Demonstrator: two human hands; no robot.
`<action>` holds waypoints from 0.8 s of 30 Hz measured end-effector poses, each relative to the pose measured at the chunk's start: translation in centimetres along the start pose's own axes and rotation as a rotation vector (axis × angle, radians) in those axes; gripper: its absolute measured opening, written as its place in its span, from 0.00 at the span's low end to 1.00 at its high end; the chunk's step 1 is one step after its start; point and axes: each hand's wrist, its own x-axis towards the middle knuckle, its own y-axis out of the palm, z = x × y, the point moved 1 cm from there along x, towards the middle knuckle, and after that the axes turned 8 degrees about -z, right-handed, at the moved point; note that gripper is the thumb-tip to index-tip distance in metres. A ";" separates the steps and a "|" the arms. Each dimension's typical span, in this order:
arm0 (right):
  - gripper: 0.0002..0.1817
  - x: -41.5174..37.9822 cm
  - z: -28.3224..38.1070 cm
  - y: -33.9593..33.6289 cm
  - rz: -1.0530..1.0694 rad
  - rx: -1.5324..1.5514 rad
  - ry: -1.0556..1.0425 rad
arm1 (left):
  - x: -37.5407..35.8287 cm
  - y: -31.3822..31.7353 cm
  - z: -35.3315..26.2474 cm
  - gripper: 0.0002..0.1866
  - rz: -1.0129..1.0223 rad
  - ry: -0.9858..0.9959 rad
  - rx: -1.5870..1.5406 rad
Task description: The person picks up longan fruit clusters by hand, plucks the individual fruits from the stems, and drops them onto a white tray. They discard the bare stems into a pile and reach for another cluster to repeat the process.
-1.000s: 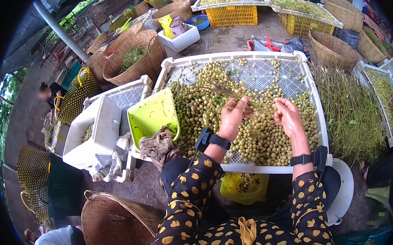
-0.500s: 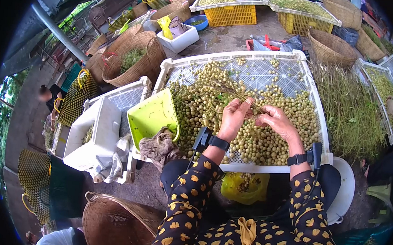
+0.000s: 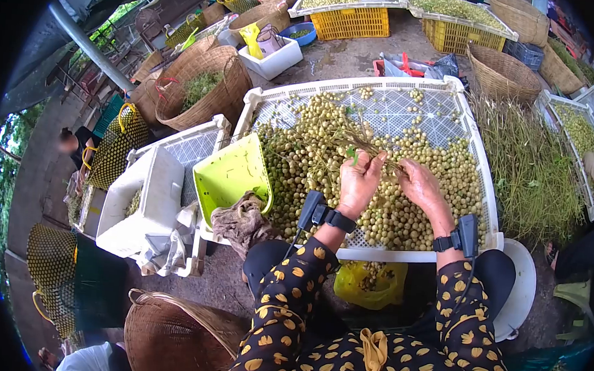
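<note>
Fingers of your L hand are closed on a bunch of thin brown stems, thumb up against them, w/ a green leaf at the tips. Fingers of your R hand are bent in at the near end of the bunch, just beside the L; can't tell if they grip a stem or only touch. The bunch is over the middle of the big white tray, above the loose round fruit that covers most of its near & mid part; mesh shows thru toward the far edge.

Rel. to that tray: lime-green bin tilted at its near L corner, w/ a crumpled brown cloth at the bin's near side. White foam box is farther L, wicker basket w/ greens off its far L. Pile of cut stalks is just R of it, round white basin off its near R corner. Yellow plastic bag sits below the near edge, btwn your legs.
</note>
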 end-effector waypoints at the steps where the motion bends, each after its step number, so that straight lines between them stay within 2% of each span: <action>1: 0.13 -0.1 -0.2 0.0 -0.020 -0.030 -0.029 | 0.0 0.2 0.9 0.21 0.009 -0.118 -0.080; 3: 0.13 0.3 -0.6 0.0 -0.003 -0.011 -0.007 | 0.1 0.5 1.8 0.20 0.024 -0.354 -0.240; 8: 0.14 0.2 -0.7 -0.6 -0.020 -0.090 0.021 | -0.9 1.1 2.1 0.16 0.040 -0.344 -0.237; 11: 0.14 0.3 -0.9 -1.1 -0.015 -0.078 0.037 | -1.0 1.3 1.2 0.15 0.038 -0.457 -0.306; 13: 0.15 0.7 -0.7 -1.2 -0.031 -0.003 0.029 | -0.6 1.1 0.8 0.11 0.031 -0.534 -0.410; 16: 0.15 1.3 1.0 -3.1 0.300 0.568 0.631 | 0.3 0.1 0.5 0.09 -0.007 -0.667 -0.548; 19: 0.12 1.5 1.6 -3.2 0.226 0.136 0.368 | 0.1 0.1 0.4 0.09 0.043 -0.607 -0.497; 20: 0.08 1.1 1.0 -2.5 0.096 -0.054 0.142 | -0.2 0.5 0.9 0.10 0.046 -0.598 -0.475; 21: 0.08 0.8 -0.3 -1.5 0.065 -0.056 0.121 | -0.5 0.6 1.1 0.10 0.059 -0.499 -0.411; 23: 0.07 0.4 -2.4 0.0 -0.003 -0.060 0.078 | -0.5 0.6 0.7 0.13 -0.039 -0.587 -0.564; 24: 0.06 0.5 -2.1 -1.0 0.041 0.026 0.293 | 0.0 -0.1 0.5 0.12 -0.064 -0.613 -0.581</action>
